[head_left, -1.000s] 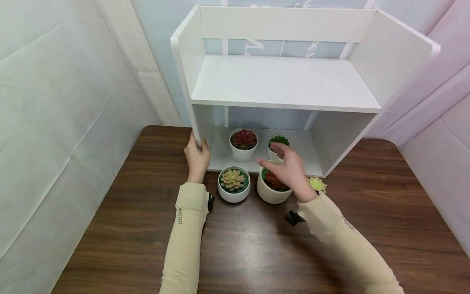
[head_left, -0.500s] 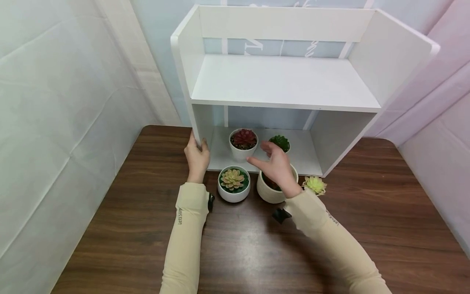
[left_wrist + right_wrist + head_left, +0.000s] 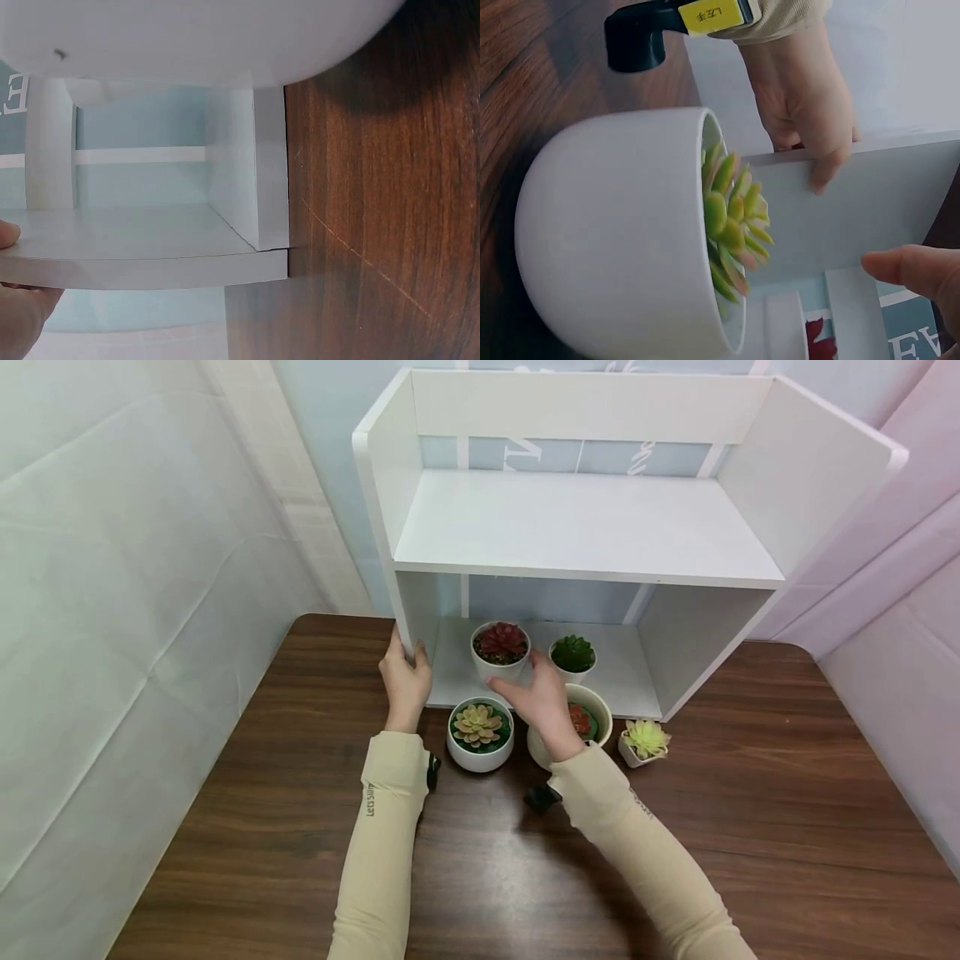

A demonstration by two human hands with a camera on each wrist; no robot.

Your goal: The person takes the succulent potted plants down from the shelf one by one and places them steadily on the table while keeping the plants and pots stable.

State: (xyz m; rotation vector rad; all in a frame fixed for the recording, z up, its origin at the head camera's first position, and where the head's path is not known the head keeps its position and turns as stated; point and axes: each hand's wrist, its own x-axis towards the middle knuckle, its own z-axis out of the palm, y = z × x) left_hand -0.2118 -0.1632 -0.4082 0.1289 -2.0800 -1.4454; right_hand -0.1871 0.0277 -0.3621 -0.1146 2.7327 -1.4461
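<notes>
My left hand (image 3: 407, 685) grips the left side panel of a white two-tier shelf (image 3: 585, 522); in the left wrist view the thumb lies on the panel's inner face. My right hand (image 3: 543, 697) reaches over the cream pot with an orange-red succulent (image 3: 582, 718). Its fingertips are right at the white pot with a dark red succulent (image 3: 501, 647) on the lower tier, thumb spread from the fingers. The right wrist view shows that thumb (image 3: 911, 271) apart from the pot. A white bowl with a yellow-green succulent (image 3: 480, 752) stands just before the shelf.
A small white pot with a green succulent (image 3: 572, 656) stands on the lower tier, right of the dark red one. On the brown wooden table (image 3: 480, 877), a small light-green succulent (image 3: 645, 740) sits near the shelf's right front corner. White curtains (image 3: 135, 568) flank the table.
My right hand has moved left, from over the orange-red succulent to the dark red succulent's pot, uncovering the green and light-green plants. My left hand stays on the panel.
</notes>
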